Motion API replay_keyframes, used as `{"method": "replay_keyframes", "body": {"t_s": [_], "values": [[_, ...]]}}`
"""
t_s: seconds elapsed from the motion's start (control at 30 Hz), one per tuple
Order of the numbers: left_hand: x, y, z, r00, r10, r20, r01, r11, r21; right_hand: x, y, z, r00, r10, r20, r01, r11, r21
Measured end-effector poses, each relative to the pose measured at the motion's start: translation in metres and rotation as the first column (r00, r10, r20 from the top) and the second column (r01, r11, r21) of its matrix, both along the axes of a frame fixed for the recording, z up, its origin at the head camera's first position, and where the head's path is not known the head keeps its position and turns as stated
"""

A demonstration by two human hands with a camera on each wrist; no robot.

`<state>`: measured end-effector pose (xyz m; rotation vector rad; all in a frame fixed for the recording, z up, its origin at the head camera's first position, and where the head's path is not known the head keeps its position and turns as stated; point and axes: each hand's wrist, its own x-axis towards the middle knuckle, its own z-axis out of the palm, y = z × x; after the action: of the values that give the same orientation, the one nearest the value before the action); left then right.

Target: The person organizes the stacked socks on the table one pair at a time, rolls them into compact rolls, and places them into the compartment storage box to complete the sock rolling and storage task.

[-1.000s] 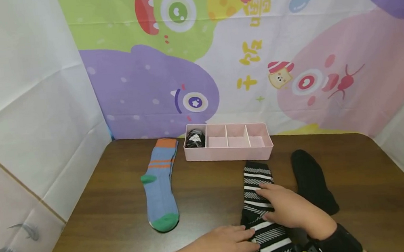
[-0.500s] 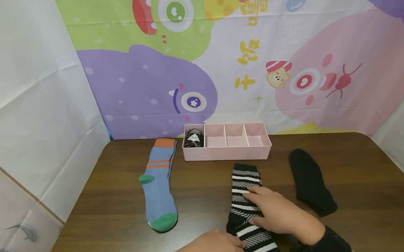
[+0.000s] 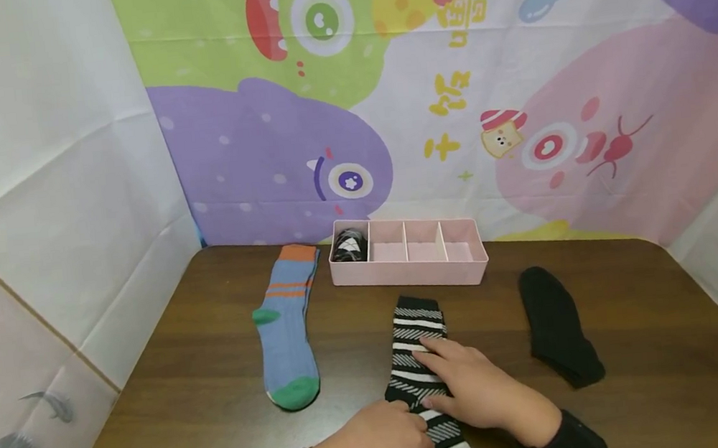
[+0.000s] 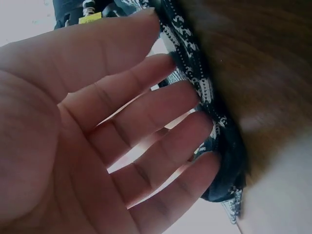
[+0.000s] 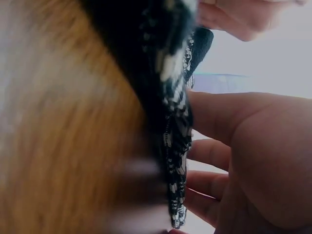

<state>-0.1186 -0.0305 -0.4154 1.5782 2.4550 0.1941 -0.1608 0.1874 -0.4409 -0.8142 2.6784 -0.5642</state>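
Note:
A black-and-white striped sock (image 3: 421, 362) lies lengthwise on the table, its cuff toward the pink box. My left hand (image 3: 368, 443) is at the sock's left edge near the heel; in the left wrist view its fingertips (image 4: 197, 122) meet the fabric, the fingers spread and only slightly bent. Across the sock's upper part and right side rests my right hand (image 3: 479, 389), fingers extended over the stripes. In the right wrist view that hand's fingers (image 5: 209, 151) touch the knitted sock (image 5: 175, 117). The sock's lower end runs out of the head view.
A pink divided box (image 3: 409, 272) stands at the table's back, with a rolled black-and-white bundle (image 3: 349, 245) in its leftmost compartment. Blue socks with green toes and orange cuffs (image 3: 288, 339) lie left. A black sock (image 3: 557, 327) lies right. A cartoon-printed cloth (image 3: 248, 155) hangs behind.
The striped sock has slid left across the table, away from the black sock, with my right hand travelling along on it. My left hand's fingers look more bent than before.

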Motion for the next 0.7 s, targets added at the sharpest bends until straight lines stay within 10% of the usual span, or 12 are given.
{"method": "replay_keyframes", "body": {"t_s": [0.4, 0.7], "values": [[0.003, 0.003, -0.006, 0.995, 0.051, 0.080, -0.046, 0.997, -0.068, 0.001, 0.004, -0.004, 0.998, 0.006, 0.054, -0.004, 0.999, -0.035], [0.000, -0.003, 0.000, 0.986, 0.093, 0.140, -0.080, 0.992, -0.095, 0.018, 0.005, 0.030, 0.998, 0.001, 0.069, -0.008, 0.996, 0.091]]}}
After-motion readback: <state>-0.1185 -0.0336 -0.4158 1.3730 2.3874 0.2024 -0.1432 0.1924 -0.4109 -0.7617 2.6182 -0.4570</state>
